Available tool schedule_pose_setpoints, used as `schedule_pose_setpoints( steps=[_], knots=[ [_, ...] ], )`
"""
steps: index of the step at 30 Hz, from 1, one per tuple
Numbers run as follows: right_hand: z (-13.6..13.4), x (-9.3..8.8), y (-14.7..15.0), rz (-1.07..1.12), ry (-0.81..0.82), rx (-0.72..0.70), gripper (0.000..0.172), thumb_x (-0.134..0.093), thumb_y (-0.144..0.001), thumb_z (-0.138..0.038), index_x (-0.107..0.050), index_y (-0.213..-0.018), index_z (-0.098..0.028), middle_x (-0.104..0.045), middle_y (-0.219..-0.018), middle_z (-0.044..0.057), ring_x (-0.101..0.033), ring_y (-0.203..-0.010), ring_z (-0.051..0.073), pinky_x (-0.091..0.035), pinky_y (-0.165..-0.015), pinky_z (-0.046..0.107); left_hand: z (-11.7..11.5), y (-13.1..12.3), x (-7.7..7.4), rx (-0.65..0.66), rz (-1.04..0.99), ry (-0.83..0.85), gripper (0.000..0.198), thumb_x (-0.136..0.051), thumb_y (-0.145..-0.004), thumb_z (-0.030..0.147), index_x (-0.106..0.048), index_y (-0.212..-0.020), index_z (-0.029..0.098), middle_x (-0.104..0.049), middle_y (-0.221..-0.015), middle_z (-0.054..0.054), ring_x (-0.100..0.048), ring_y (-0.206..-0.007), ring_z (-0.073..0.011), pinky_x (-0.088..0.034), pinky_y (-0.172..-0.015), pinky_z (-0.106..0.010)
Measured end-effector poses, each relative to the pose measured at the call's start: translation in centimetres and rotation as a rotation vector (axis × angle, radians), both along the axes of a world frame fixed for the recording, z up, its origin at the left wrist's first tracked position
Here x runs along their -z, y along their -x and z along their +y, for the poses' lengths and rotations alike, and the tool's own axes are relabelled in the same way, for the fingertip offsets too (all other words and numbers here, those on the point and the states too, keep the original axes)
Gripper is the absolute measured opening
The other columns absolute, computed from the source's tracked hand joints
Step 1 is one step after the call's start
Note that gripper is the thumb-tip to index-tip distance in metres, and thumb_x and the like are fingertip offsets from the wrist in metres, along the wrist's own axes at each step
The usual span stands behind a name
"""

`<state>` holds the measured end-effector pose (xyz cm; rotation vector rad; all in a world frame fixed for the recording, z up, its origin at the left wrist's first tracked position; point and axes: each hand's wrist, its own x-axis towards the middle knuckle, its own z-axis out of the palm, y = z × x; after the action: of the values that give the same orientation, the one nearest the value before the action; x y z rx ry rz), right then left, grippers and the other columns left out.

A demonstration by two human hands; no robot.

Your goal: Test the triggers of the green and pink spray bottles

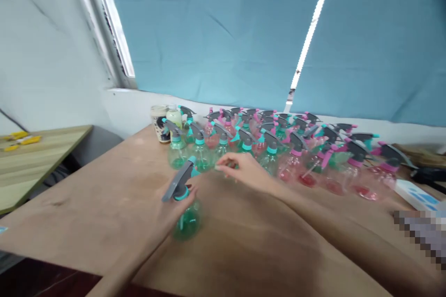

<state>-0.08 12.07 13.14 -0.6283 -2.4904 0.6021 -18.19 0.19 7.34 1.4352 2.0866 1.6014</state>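
A green see-through spray bottle (188, 222) with a grey and teal trigger head stands upright near the table's middle. Around its neck, just below the teal collar, my left hand (178, 209) is closed; part of the fingers is hidden behind the bottle. To the right and farther back, my right hand (244, 169) has its fingers curled in a pinch in front of the row of bottles. Whatever lies between those fingertips, if anything, is too small to make out. Behind that hand stands another green spray bottle (222, 148).
Several pink spray bottles (291, 164) and green ones fill the back of the wooden table (104, 204). A patterned cup (160, 125) stands at their left end. On the right lies a white and blue box (418, 195). Yellow tools (29, 140) lie on a side table.
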Motion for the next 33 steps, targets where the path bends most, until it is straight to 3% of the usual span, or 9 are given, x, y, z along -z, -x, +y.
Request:
schedule_pose_setpoints(
  steps=[6,10,13,18,24,28,33],
  knots=[
    [1.5,-5.3,11.6,-0.010,-0.254,0.054,0.024,-0.053,-0.092,-0.029,-0.061,-0.110,-0.015,-0.066,-0.113,0.011,-0.060,-0.105,0.023,-0.043,-0.089,0.036,-1.6,6.7,-0.4,-0.135,0.029,0.006,0.035,-0.066,-0.070,0.048,-0.068,-0.093,0.021,-0.075,-0.099,-0.008,-0.068,-0.098,-0.0314,-0.053,-0.088,-0.044],
    [2.3,-5.9,16.6,-0.081,-0.353,0.188,0.037,-0.055,-0.090,-0.031,-0.056,-0.116,-0.004,-0.059,-0.121,0.025,-0.054,-0.113,0.034,-0.043,-0.089,0.044,-0.9,10.9,-0.3,-0.190,0.044,-0.025,0.032,-0.063,-0.075,0.048,-0.069,-0.093,0.022,-0.075,-0.100,-0.007,-0.066,-0.102,-0.0309,-0.049,-0.093,-0.044],
    [3.2,-5.5,18.7,-0.146,-0.375,0.242,0.043,-0.055,-0.091,-0.036,-0.056,-0.114,-0.001,-0.062,-0.113,0.027,-0.057,-0.109,0.035,-0.044,-0.086,0.045,0.5,13.5,-0.5,-0.220,0.044,-0.052,0.035,-0.063,-0.075,0.049,-0.068,-0.094,0.021,-0.074,-0.100,-0.009,-0.066,-0.101,-0.0313,-0.050,-0.091,-0.043],
    [4.3,-4.9,19.8,-0.245,-0.385,0.219,0.034,-0.057,-0.089,-0.037,-0.065,-0.102,-0.006,-0.067,-0.105,0.024,-0.062,-0.104,0.033,-0.046,-0.083,0.040,3.5,16.4,-1.3,-0.212,0.071,-0.064,0.039,-0.064,-0.074,0.052,-0.068,-0.097,0.020,-0.074,-0.103,-0.008,-0.064,-0.104,-0.0313,-0.048,-0.090,-0.040],
    [4.5,-5.1,19.8,-0.278,-0.357,0.145,0.029,-0.055,-0.089,-0.036,-0.068,-0.093,-0.010,-0.070,-0.102,0.019,-0.064,-0.100,0.030,-0.047,-0.079,0.035,6.9,18.1,-1.7,-0.147,0.121,-0.080,0.038,-0.062,-0.076,0.054,-0.070,-0.089,0.019,-0.075,-0.093,-0.006,-0.064,-0.099,-0.0302,-0.047,-0.089,-0.035],
    [3.8,-5.2,19.1,-0.248,-0.316,0.116,0.032,-0.055,-0.087,-0.033,-0.064,-0.104,-0.008,-0.069,-0.099,0.019,-0.063,-0.096,0.029,-0.045,-0.072,0.033,8.8,18.4,-1.5,-0.149,0.117,-0.087,0.041,-0.059,-0.077,0.054,-0.070,-0.094,0.018,-0.074,-0.094,-0.006,-0.064,-0.099,-0.0310,-0.047,-0.088,-0.036],
    [2.1,-4.7,16.7,-0.213,-0.242,0.081,0.049,-0.054,-0.081,-0.028,-0.049,-0.124,-0.006,-0.068,-0.094,0.016,-0.063,-0.078,0.025,-0.039,-0.059,0.030,9.8,17.6,-1.3,-0.118,0.094,-0.074,0.045,-0.060,-0.076,0.057,-0.069,-0.095,0.018,-0.075,-0.093,-0.008,-0.065,-0.097,-0.0323,-0.049,-0.086,-0.038]
  ],
)
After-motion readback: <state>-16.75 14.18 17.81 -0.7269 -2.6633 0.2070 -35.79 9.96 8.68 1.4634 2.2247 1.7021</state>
